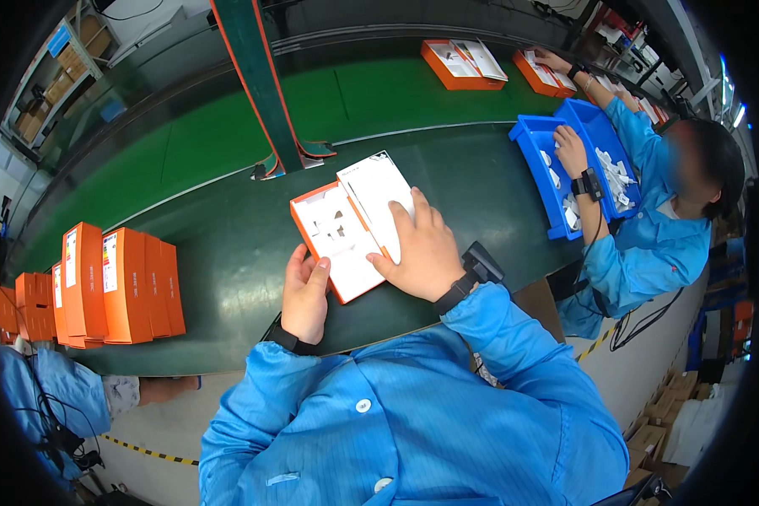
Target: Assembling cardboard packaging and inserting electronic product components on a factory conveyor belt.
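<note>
In front of me on the dark green bench lies an open orange box (319, 196) with a white inside. Its white insert (346, 253) has small cut-outs with little dark and brown marks. Along its right side lies a white panel (368, 187), with a dark corner mark and some print; whether it is a lid or a separate piece I cannot tell. My left hand (305, 295) grips the box's lower left edge, thumb toward the insert. My right hand (423, 249) rests on the white panel, fingers spread, thumb near the box's right edge.
Orange boxes (126, 287) stand stacked at the left. A green post (266, 93) rises behind my box. On the green conveyor (185, 160) sits another open orange box (464, 66). At right, a co-worker reaches into blue bins (535, 169) holding white pieces.
</note>
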Tool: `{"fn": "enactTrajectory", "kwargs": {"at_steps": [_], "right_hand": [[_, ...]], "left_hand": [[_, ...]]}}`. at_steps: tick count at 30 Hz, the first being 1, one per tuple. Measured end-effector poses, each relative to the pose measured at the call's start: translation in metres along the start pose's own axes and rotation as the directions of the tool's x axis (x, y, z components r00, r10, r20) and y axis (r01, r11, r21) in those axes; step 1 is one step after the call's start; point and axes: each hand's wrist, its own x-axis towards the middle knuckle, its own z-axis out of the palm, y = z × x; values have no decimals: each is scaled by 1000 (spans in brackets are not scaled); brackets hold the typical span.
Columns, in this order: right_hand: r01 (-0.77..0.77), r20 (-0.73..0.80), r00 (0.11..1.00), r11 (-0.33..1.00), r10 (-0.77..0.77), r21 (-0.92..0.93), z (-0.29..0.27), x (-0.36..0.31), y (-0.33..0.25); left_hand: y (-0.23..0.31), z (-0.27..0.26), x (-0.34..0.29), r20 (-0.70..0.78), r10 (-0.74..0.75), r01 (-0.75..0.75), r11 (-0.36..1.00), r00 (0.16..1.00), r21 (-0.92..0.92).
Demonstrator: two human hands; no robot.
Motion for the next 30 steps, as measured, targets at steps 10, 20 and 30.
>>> {"fn": "enactTrajectory", "kwargs": {"at_steps": [10, 20, 30], "right_hand": [[-12, -10, 1000, 1000, 12, 9, -2, -3, -3], [21, -76, 997, 999, -17, 48, 2, 16, 12], [20, -415, 909, 999, -35, -41, -8, 150, 91]], "left_hand": [[-9, -3, 0, -21, 58, -58, 998, 998, -10], [-9, -24, -2, 18, 170, -169, 957, 985, 236], [-5, -111, -68, 229, 475, -328, 136, 850, 935]]}}
